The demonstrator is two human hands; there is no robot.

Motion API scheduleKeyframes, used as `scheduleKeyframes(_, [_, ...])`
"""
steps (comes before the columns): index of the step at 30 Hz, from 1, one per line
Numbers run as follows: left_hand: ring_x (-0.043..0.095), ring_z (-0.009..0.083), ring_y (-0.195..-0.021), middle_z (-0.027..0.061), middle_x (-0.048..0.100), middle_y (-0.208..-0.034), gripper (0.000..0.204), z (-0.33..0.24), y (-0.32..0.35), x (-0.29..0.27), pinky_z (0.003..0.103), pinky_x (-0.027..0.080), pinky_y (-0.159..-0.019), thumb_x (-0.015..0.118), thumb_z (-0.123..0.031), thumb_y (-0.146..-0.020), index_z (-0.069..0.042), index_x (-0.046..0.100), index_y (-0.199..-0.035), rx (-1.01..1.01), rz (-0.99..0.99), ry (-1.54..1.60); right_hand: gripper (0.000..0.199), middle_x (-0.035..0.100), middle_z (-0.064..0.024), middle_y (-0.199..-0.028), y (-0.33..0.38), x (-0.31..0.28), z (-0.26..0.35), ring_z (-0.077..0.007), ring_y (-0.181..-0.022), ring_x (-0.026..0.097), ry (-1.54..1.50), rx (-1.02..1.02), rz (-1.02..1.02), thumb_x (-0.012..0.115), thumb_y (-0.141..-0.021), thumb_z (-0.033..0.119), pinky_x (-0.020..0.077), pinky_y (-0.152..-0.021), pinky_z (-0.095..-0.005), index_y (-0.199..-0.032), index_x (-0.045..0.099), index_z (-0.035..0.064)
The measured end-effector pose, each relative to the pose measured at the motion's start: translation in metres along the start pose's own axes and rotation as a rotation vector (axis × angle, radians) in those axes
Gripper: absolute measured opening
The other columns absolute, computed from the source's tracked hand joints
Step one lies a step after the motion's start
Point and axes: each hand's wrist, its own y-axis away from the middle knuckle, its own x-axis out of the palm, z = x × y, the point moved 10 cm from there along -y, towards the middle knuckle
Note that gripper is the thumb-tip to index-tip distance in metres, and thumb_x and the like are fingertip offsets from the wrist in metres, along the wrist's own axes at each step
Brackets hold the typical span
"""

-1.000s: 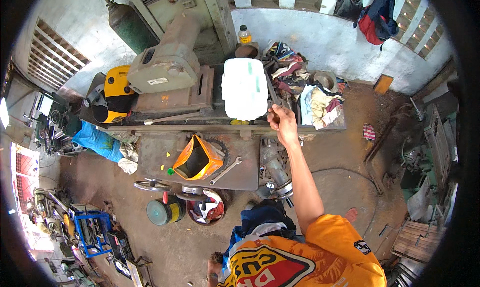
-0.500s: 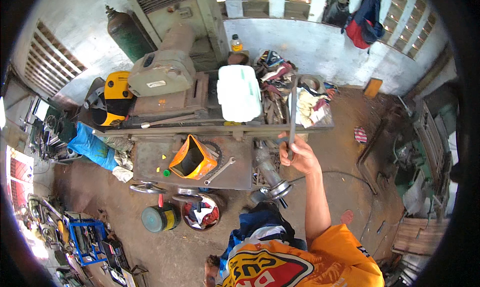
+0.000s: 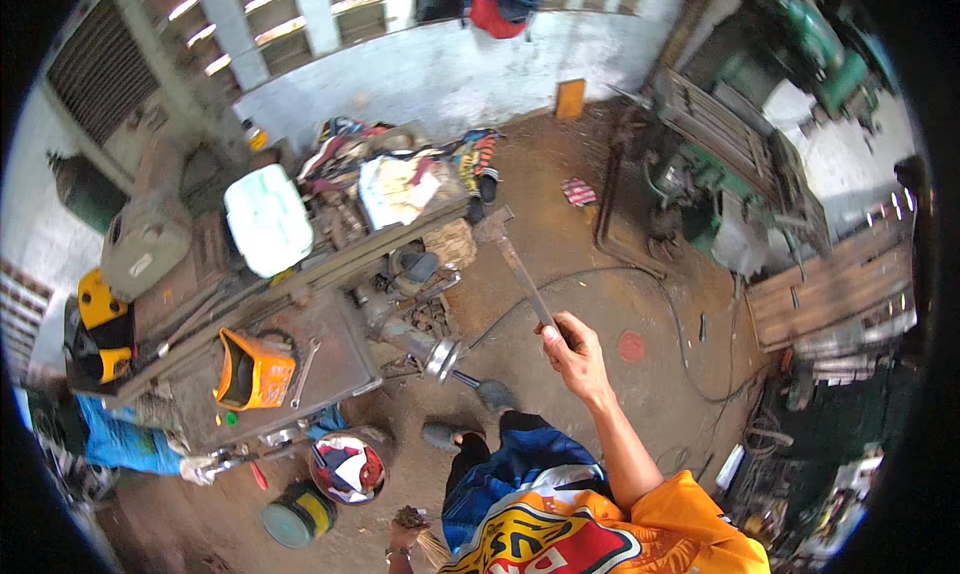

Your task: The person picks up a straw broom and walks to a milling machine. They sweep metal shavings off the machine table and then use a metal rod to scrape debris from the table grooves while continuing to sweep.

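Note:
My right hand (image 3: 575,356) is closed round the handle of a long metal hammer (image 3: 527,279), held out in front of me. Its crosswise head points away, past the end of the workbench. Low at the bottom edge, my left hand (image 3: 404,536) hangs beside my body, closed on a dark brown clump (image 3: 409,517) whose kind I cannot make out. To the left lies a metal table (image 3: 340,359) bearing a cut-open orange container (image 3: 268,374) and a wrench (image 3: 305,372).
The bench holds a white plastic container (image 3: 268,220) and a heap of rags (image 3: 345,164). A bucket of cloths (image 3: 348,468) and a green tub (image 3: 290,519) stand on the floor. A cable (image 3: 650,274) crosses the floor; a green machine (image 3: 700,174) stands at right.
My view has swung right, so the bench and metal table sit further left. My right hand still holds the hammer, its head now plainly visible. More of my left hand shows.

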Motion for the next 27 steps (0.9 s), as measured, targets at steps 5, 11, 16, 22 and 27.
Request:
scheduleKeyframes(5, [0.068, 0.0186, -0.077, 0.0034, 0.074, -0.085, 0.041, -0.054, -0.012, 0.003, 0.035, 0.058, -0.075, 0.091, -0.012, -0.069, -0.002, 0.068, -0.102, 0.031, -0.060, -0.136, 0.031, 0.053, 0.0049, -0.077, 0.041, -0.073, -0.015, -0.0050, -0.064, 0.046, -0.300, 0.078, -0.084, 0.062, -0.104, 0.031, 0.0392, -0.056, -0.0238, -0.116, 0.065, 0.0028])
scheduleKeyframes(11, [0.069, 0.0201, -0.081, 0.0053, 0.074, -0.093, 0.038, -0.127, -0.056, 0.077, 0.037, 0.058, -0.074, 0.085, -0.008, -0.073, 0.000, 0.068, -0.106, 0.149, 0.005, -0.471, 0.036, 0.055, 0.0015, -0.073, 0.068, -0.227, -0.047, -0.0063, -0.065, 0.050, -0.209, 0.084, -0.276, 0.064, -0.102, 0.034, 0.0410, -0.056, -0.0259, -0.115, 0.066, 0.0009])
scheduleKeyframes(16, [0.069, 0.0210, -0.084, 0.0059, 0.073, -0.097, 0.037, -0.178, -0.092, 0.196, 0.038, 0.058, -0.076, 0.082, -0.005, -0.073, 0.000, 0.068, -0.107, 0.181, 0.066, -0.585, 0.034, 0.056, 0.0005, -0.073, 0.114, -0.402, -0.085, -0.0065, -0.065, 0.051, -0.304, -0.033, -0.458, 0.062, -0.103, 0.033, 0.0433, -0.058, -0.0266, -0.115, 0.067, 0.0019])
scheduleKeyframes(22, [0.069, 0.0220, -0.087, 0.0066, 0.073, -0.101, 0.038, -0.240, -0.130, 0.343, 0.040, 0.058, -0.077, 0.078, -0.001, -0.073, 0.001, 0.068, -0.109, 0.234, 0.169, -0.700, 0.037, 0.057, 0.0031, -0.075, 0.216, -0.583, -0.153, -0.0060, -0.065, 0.052, -0.364, 0.149, -0.754, 0.061, -0.104, 0.035, 0.0438, -0.058, -0.0249, -0.123, 0.067, 0.0041])
scheduleKeyframes(27, [0.070, 0.0229, -0.089, 0.0072, 0.073, -0.104, 0.038, -0.305, -0.188, 0.438, 0.041, 0.058, -0.078, 0.075, 0.003, -0.073, 0.002, 0.068, -0.111, 0.345, 0.256, -0.700, 0.047, 0.059, 0.0015, -0.079, 0.315, -0.675, -0.193, -0.0067, -0.068, 0.052, -0.383, 0.206, -1.050, 0.065, -0.102, 0.029, 0.0444, -0.060, -0.0249, -0.132, 0.061, -0.0057])
